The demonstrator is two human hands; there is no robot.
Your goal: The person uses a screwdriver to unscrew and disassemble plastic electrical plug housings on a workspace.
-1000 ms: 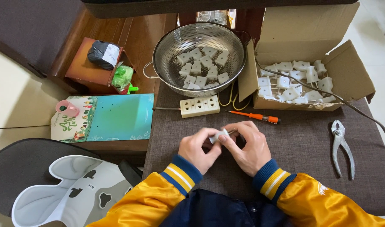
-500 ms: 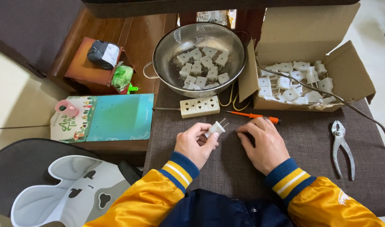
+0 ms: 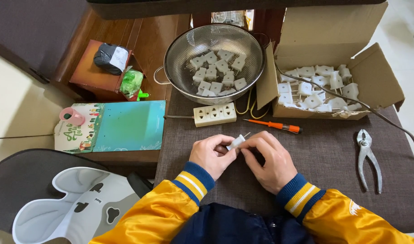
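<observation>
Spanning the scene: dark woven-cloth surface (image 3: 333,153). On it, an open brown cardboard box (image 3: 378,86) of white plugs, a round steel mesh colander (image 3: 180,49) with more, a cream plastic socket strip (image 3: 214,114), an orange-handled screwdriver (image 3: 274,126). Left hand (image 3: 212,155) and right hand (image 3: 269,159) meet centre, fingers curled, both pinching one small white plastic two-pin plug (image 3: 236,142), pins pointing away.

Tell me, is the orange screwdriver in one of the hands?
No, the orange screwdriver lies on the table, beyond both hands holding a white plug.

Bright, even daylight, soft shadows, sharp focus, slight wide-angle edge distortion.
</observation>
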